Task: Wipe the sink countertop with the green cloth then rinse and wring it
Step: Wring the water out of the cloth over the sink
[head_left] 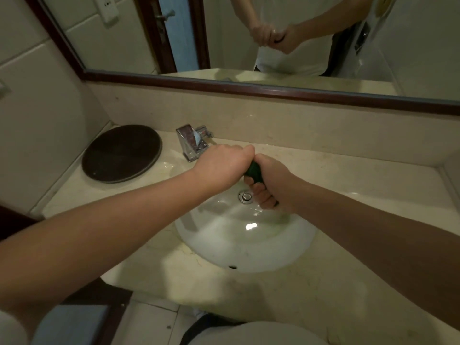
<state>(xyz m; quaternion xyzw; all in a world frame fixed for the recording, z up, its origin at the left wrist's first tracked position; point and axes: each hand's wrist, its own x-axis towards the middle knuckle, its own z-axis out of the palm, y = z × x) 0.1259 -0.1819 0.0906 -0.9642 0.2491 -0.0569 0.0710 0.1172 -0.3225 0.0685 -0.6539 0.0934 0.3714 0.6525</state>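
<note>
Both my hands grip the green cloth above the white sink bowl. The cloth is rolled tight, and only a short dark green piece shows between the fists. My left hand closes on its upper end, knuckles up. My right hand closes on its lower end, fingers curled over the drain. The beige marble countertop surrounds the bowl. The chrome faucet stands just behind my left hand.
A dark round tray lies on the counter's left corner by the tiled wall. A wood-framed mirror above the backsplash reflects both hands. The counter's front edge drops to the floor tiles.
</note>
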